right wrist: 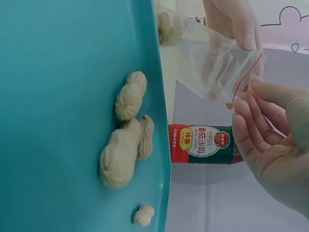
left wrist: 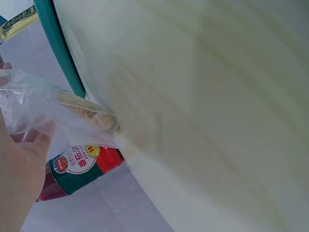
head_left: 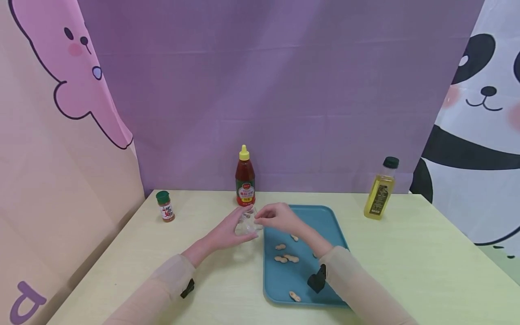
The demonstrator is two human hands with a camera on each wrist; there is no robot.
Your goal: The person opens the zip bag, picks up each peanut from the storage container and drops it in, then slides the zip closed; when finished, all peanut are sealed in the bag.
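Observation:
A small clear zip bag (right wrist: 195,60) with a red strip along its mouth hangs between both hands, left of the blue tray (head_left: 280,284). Inside its lower end lie peanuts (left wrist: 87,108). My left hand (head_left: 227,231) holds the bag from the left, thumb on one side and fingers on the other. At the bag's mouth, my right hand (head_left: 283,218) pinches the edge between thumb and fingertips. Several unshelled peanuts (right wrist: 119,157) are scattered on the tray, partly under my right forearm.
Behind the hands stands a ketchup bottle (head_left: 245,183) with a yellow cap. A green-capped spice jar (head_left: 165,207) is at the table's back left, and an oil bottle (head_left: 380,192) at the back right. A purple curtain (head_left: 284,99) hangs behind the table.

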